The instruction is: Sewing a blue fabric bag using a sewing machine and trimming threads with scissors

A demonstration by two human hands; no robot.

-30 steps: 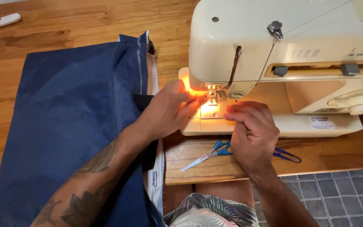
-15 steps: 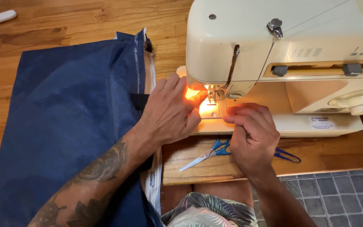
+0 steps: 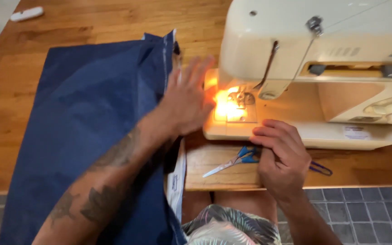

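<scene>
Low in the frame, the right hand (image 3: 283,156) rests curled, fingers gripping nothing, over blue-handled scissors (image 3: 243,157) whose blades point lower left. The left hand (image 3: 188,100), fingers spread open, lies at the right edge of the long navy fabric sheet (image 3: 82,122), which runs bottom to top on the wooden worktop (image 3: 69,27), beside the cream sewing machine (image 3: 323,50).

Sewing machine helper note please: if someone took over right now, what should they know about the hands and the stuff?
Left hand: open, fingers spread, blurred, over the edge of the blue fabric beside the lit needle area.
Right hand: curled, holding nothing that shows, at the front edge of the cream sewing machine, over the blue-handled scissors.
No fabric shows under the needle. The fabric lies left on the wooden table.
</scene>
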